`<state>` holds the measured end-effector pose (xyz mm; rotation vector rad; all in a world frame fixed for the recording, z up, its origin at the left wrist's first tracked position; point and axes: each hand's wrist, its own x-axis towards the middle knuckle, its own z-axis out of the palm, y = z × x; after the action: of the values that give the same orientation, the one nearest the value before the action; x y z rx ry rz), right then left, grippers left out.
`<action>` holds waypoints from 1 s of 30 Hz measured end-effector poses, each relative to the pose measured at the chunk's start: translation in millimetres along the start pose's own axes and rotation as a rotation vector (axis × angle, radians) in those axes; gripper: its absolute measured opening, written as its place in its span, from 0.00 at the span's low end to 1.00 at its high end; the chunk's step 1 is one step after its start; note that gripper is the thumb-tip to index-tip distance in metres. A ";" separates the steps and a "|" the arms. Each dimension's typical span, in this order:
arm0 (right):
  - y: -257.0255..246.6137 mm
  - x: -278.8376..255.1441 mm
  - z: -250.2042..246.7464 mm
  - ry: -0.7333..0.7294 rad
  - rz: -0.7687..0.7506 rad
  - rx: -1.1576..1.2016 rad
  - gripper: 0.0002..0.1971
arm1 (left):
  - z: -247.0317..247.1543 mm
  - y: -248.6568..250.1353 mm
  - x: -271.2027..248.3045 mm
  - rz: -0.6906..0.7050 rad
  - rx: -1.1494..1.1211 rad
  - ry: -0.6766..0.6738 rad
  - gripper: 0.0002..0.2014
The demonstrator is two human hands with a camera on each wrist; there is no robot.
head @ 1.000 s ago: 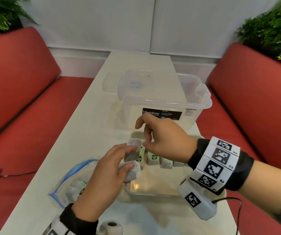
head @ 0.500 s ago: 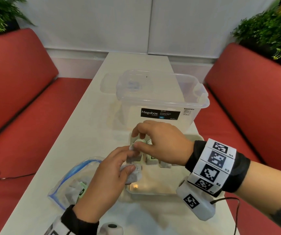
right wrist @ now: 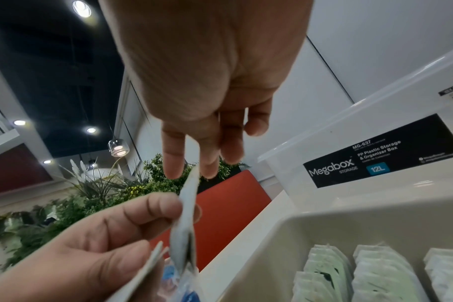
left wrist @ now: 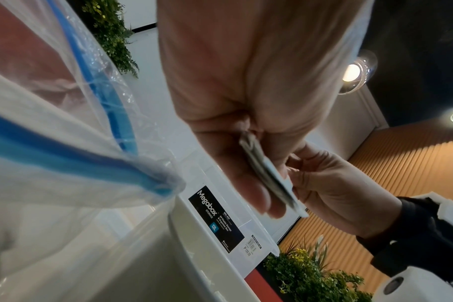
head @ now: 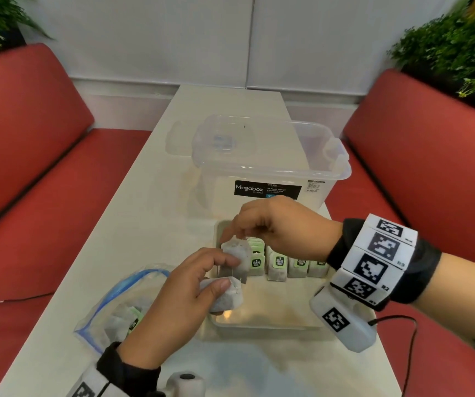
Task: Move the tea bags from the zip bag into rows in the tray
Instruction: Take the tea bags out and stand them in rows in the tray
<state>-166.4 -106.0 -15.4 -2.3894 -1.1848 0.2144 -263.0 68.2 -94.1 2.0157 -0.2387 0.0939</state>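
Pinched at its top edge between thumb and fingertips of the right hand (head: 282,227): one tea bag (head: 234,255), hanging at frame centre over the tray (head: 273,325). Same bag also touched lower down by the left hand (head: 173,305), fingers curled round a second tea bag (head: 227,296). Stacked rows of green-tagged bags (head: 277,265) along the tray's upper edge. Lower left, zip bag (head: 110,310) lying open. Above, clear storage box (head: 270,167).

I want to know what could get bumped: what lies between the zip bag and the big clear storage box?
In the head view, the left hand with its tea bags, then the tray's far-left corner, lie between the zip bag and the storage box.
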 end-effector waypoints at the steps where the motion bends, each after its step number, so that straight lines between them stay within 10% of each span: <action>1: 1.5 0.1 -1.0 -0.004 -0.033 -0.012 0.15 | 1.1 1.0 0.1 -0.006 -0.029 -0.009 0.18; 30: 70.3 32.2 54.1 -0.406 0.381 -0.422 0.08 | -11.5 -29.1 -27.1 -0.268 -0.118 0.150 0.20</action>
<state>-114.5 -99.4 -94.0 -3.0414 -0.9972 0.6547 -282.9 94.3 -119.3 1.8950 0.1196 0.0597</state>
